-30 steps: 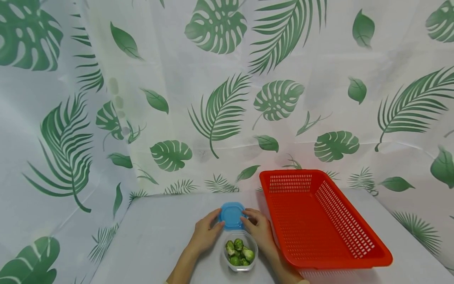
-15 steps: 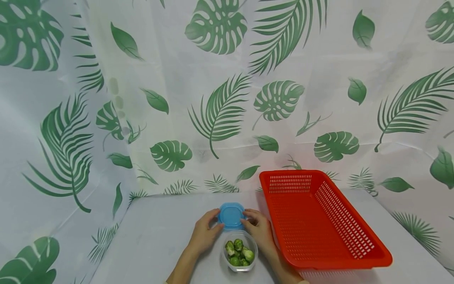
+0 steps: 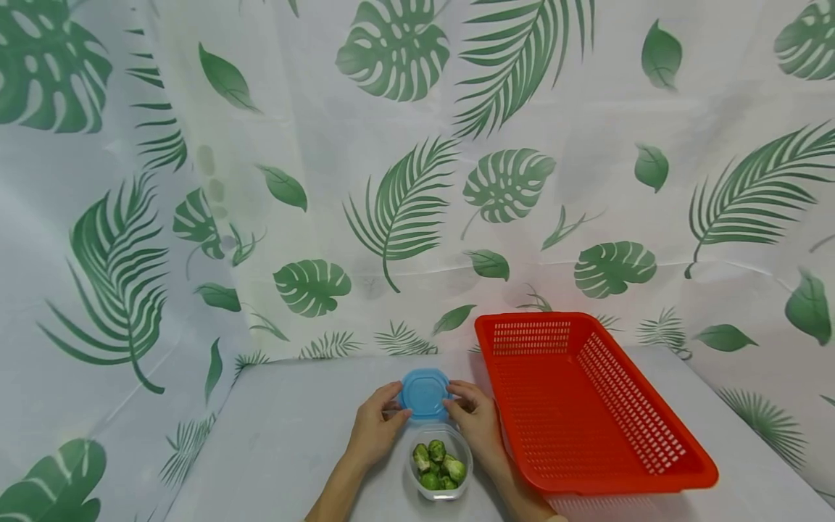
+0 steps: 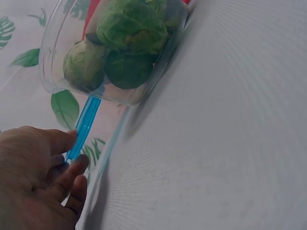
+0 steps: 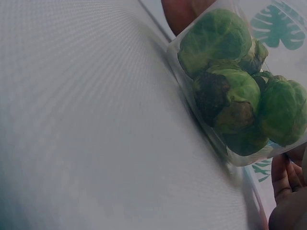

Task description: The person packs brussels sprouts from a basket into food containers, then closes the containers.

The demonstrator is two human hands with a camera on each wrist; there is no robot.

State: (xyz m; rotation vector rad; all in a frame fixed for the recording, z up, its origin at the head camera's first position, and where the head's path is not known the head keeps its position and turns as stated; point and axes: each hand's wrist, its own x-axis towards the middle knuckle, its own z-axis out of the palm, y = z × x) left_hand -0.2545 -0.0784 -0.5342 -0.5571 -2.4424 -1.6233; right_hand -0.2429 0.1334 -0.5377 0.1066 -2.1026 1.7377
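A blue plastic lid (image 3: 425, 394) is between my two hands, just beyond a clear container (image 3: 441, 495) of Brussels sprouts (image 3: 449, 467). My left hand (image 3: 375, 428) pinches the lid's left edge; in the left wrist view, the thumb and fingers of that hand (image 4: 38, 177) hold the lid (image 4: 85, 125) off the table. On the opposite edge, my right hand (image 3: 478, 424) grips with thumb and fingertips. The right wrist view has the right hand (image 5: 290, 196) at lower right, its hold on the lid hidden there. The container stands uncovered on the table, with sprouts (image 5: 230, 96) inside.
A large red perforated basket (image 3: 574, 420) stands on the table right beside my right forearm. The white table (image 3: 293, 435) ends at a leaf-patterned sheet (image 3: 417, 217) hanging behind it and along the sides.
The lid has shifted slightly up in the head view between my hands, and its tilt looks a little different. The container and basket stay in place; the head view has drifted slightly.
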